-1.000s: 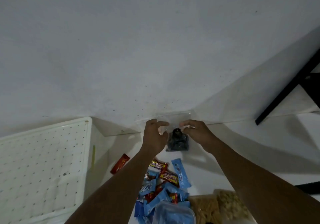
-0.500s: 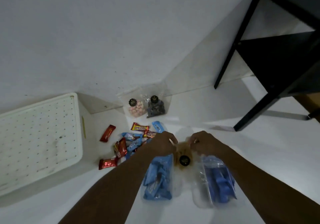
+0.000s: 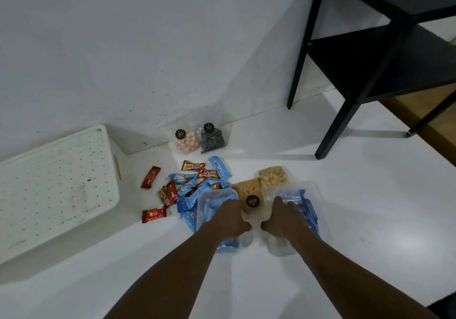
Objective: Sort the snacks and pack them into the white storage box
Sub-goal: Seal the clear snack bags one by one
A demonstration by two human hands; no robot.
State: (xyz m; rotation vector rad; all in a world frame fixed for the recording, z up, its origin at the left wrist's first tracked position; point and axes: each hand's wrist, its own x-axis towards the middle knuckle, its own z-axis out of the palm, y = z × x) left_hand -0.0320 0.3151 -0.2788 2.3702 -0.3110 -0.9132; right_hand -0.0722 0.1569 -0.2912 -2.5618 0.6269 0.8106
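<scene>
My left hand (image 3: 230, 220) and my right hand (image 3: 283, 217) are curled on the near edge of a clear bag of yellow stick snacks (image 3: 246, 187) with a dark round sticker. The bag lies between two clear tubs of blue wrappers, one under my left hand (image 3: 214, 201), one under my right (image 3: 306, 204). A bag of beige puffs (image 3: 274, 176) lies just behind. Loose blue and red-yellow bars (image 3: 195, 179) are heaped to the left. The white perforated storage box (image 3: 56, 183) stands at far left.
A pink candy bag (image 3: 186, 142) and a dark candy bag (image 3: 212, 139) lean on the wall. Two red bars (image 3: 150, 176) (image 3: 154, 215) lie near the box. A black table frame (image 3: 345, 111) stands at the right on the white floor.
My hands left the dark candy bag at the wall, drew back toward me and took the stick snack bag between the tubs. The view has swung right and down.
</scene>
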